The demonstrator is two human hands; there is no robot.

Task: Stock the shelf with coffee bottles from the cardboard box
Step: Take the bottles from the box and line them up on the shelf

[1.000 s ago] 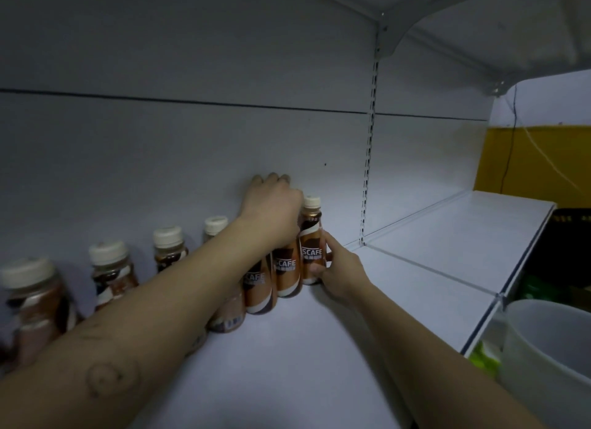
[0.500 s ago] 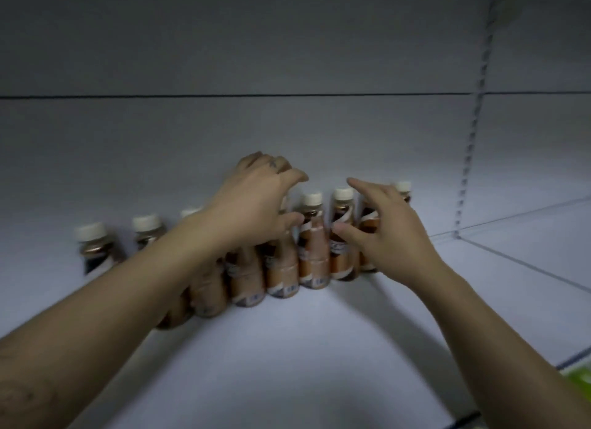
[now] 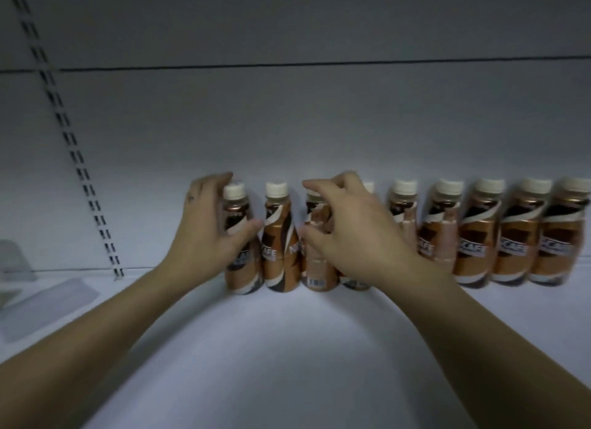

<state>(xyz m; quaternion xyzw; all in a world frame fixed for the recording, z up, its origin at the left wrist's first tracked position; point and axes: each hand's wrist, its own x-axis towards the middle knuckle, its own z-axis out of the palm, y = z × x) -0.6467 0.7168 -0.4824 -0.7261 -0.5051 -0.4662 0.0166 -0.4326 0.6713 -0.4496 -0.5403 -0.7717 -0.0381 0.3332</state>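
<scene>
Several brown coffee bottles point(image 3: 518, 243) with white caps stand in a row against the back of the white shelf point(image 3: 287, 358). My left hand point(image 3: 204, 233) wraps the leftmost bottle point(image 3: 236, 201), fingers behind it and thumb across its front. My right hand point(image 3: 355, 236) hovers with fingers spread in front of the third bottle point(image 3: 318, 268) and hides most of the fourth. The second bottle point(image 3: 277, 236) stands free between my hands. The cardboard box is not in view.
A slotted metal upright point(image 3: 73, 147) runs down the back panel at the left. A clear plastic piece point(image 3: 48, 304) lies on the shelf at far left. Bare shelf surface stretches in front of the bottle row.
The view has swung left along the shelf. Both hands have moved to the left end of the row; my left hand now holds the end bottle, my right hand has left the right-hand bottles.
</scene>
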